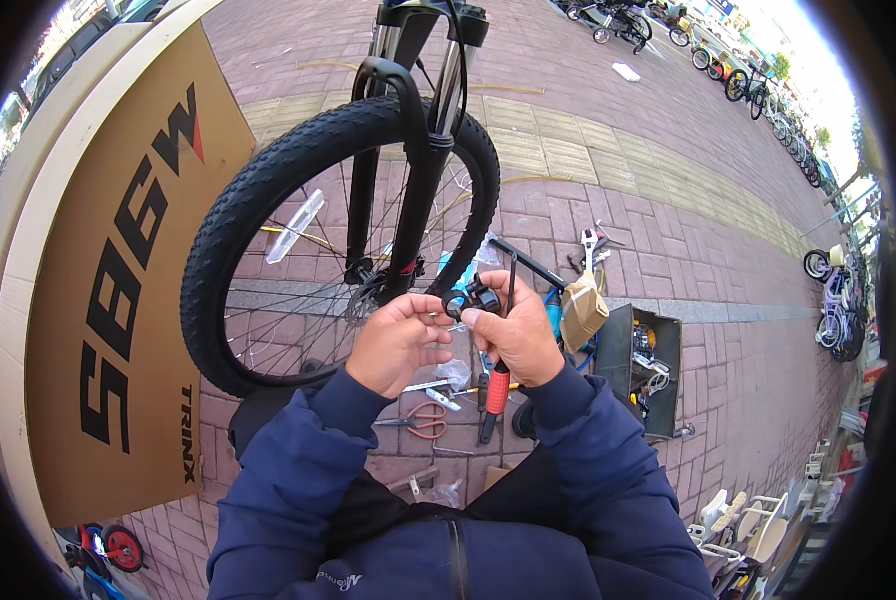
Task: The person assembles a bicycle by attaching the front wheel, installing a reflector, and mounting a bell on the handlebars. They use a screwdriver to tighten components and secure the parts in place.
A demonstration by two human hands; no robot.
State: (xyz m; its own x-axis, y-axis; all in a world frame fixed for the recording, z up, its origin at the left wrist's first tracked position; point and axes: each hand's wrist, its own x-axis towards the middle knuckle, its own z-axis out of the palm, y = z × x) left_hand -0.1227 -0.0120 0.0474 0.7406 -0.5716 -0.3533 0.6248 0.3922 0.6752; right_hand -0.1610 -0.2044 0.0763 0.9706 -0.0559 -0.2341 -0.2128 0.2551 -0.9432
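Above my lap my right hand (pixel 520 338) grips a small black clamp-like bicycle part (pixel 482 296) between thumb and fingers. A thin black rod (pixel 512 280) rises past the same hand, and below it shows a red-and-black handle (pixel 498 388); the hand hides whether they join. My left hand (pixel 403 338) faces it, thumb and forefinger pinched at the part's left end. Something tiny may sit in that pinch, too small to name. Just beyond stands a bicycle front wheel (pixel 200 270) with a knobby tyre, upright in its black fork (pixel 423 190).
A large cardboard box (pixel 158 330) stands at the left. On the brick paving lie red-handled scissors (pixel 428 421), plastic wrapping and assorted tools. An open grey toolbox (pixel 618 352) is at the right, near a paper-wrapped piece (pixel 583 312). Rows of parked bikes line the far right.
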